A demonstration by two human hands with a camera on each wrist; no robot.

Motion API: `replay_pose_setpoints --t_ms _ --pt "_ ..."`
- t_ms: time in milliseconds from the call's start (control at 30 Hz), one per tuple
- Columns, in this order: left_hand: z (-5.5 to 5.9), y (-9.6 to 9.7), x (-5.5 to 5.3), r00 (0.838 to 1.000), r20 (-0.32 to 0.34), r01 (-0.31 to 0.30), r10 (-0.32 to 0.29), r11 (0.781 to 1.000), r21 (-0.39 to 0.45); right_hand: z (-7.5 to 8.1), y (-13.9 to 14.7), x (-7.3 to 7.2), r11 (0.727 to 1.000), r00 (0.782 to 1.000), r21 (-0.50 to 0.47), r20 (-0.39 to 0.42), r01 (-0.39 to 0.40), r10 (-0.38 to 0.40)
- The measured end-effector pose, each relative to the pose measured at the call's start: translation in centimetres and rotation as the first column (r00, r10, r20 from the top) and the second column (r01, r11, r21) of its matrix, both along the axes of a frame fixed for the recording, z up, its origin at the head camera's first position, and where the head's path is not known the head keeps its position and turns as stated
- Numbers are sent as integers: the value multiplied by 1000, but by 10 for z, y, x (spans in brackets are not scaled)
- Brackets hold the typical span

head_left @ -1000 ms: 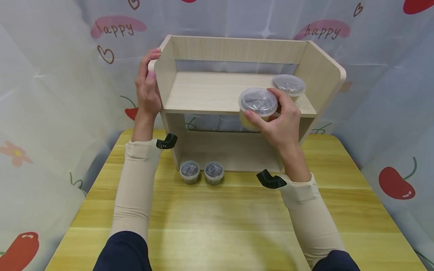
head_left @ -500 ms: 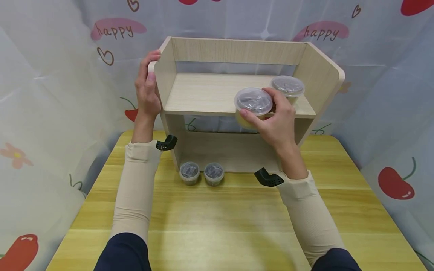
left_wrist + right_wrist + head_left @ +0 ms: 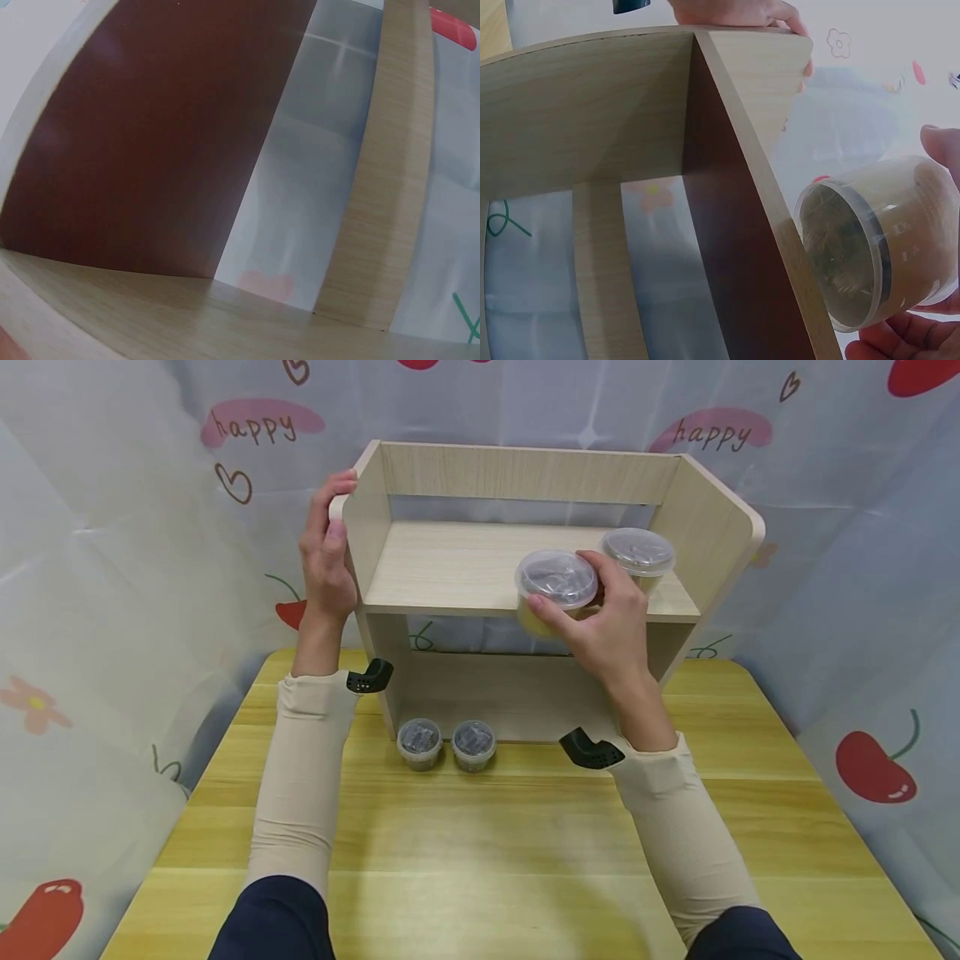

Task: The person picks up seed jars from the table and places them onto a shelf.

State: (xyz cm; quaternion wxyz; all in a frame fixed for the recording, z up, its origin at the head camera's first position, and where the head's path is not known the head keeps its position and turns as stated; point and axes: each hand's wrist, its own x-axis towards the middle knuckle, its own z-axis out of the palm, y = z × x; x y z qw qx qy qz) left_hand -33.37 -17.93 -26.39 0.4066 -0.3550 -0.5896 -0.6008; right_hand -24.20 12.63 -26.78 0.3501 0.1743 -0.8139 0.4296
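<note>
My right hand grips a clear plastic tub with a lid, thumb in front and fingers round its far side. In the head view the tub overlaps the front edge of the upper board of a pale wooden shelf. From the right wrist view, the base of the tub shows right by that board's edge. My left hand holds the shelf's left side panel, fingertips over its top edge and thumb on the front. A second lidded tub stands at the right end of the upper board.
Two smaller lidded cups stand side by side on the yellow wooden table, before the shelf's lower board. A printed curtain hangs behind and at both sides.
The right hand has moved the held tub a little left, and slightly up in the last half second. The left hand has kept its grip on the side panel.
</note>
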Motion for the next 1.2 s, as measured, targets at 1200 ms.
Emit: replay_pose_setpoints --t_ms 1200 --pt "-2 0 0 999 -28 -23 22 1000 -14 9 -12 -10 997 989 70 140 30 -40"
